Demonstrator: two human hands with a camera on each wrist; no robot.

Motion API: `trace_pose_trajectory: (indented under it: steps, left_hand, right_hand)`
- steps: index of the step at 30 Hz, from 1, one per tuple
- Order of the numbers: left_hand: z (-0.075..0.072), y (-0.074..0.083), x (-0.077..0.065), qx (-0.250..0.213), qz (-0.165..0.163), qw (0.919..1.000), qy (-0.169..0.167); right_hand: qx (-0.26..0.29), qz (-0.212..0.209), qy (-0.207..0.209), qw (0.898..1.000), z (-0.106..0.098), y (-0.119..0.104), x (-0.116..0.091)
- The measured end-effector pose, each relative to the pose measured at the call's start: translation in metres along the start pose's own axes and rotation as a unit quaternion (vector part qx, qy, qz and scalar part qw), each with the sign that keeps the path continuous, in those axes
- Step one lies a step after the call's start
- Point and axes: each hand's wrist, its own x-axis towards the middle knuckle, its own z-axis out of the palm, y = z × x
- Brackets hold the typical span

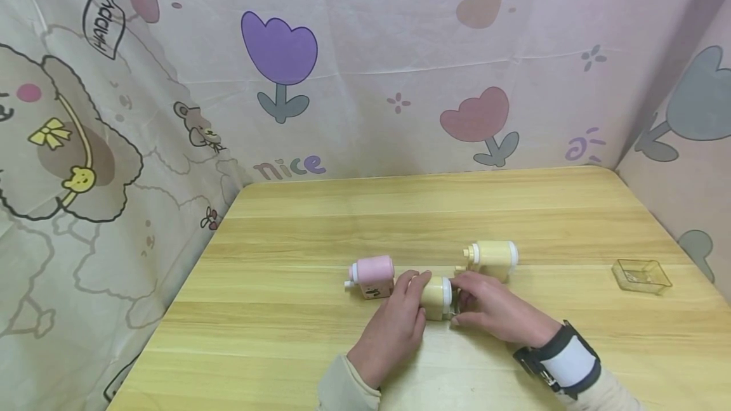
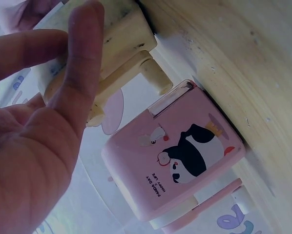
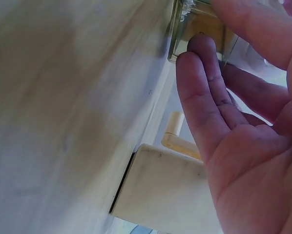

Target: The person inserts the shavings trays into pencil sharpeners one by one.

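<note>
A yellow crank pencil sharpener point(image 1: 433, 298) with a white end ring sits between the two hands. My left hand point(image 1: 396, 322) grips it from its left side; the left wrist view shows fingers bent against its yellow body point(image 2: 129, 41) near the crank. My right hand point(image 1: 493, 306) is at its other end, thumb and fingers pinching a see-through drawer point(image 3: 177, 36). Part of that drawer is hidden behind the fingers. Just left of the left hand stands a pink pencil sharpener point(image 1: 374, 271) with a panda print.
Behind the right hand stands a second yellow pencil sharpener point(image 1: 495, 255), its crank facing left. A loose yellowish clear drawer point(image 1: 641, 278) lies toward the table's right edge. Printed cloth point(image 1: 365, 49) hangs behind the wooden table point(image 1: 274, 328) and along its sides.
</note>
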Motion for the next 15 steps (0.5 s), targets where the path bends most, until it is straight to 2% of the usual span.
trace_pose_trajectory:
  steps: [6,15]
  left_hand:
    - [0.0001,-0.0003,0.0,-0.002,-0.001,1.0,0.0]
    - [-0.0003,0.0008,0.0002,-0.001,0.004,1.0,-0.003]
  right_hand:
    - [0.03,0.003,-0.005,1.0,0.0017,-0.0001,0.0015]
    - [0.043,0.003,-0.01,0.999,0.0024,0.0009,0.0032]
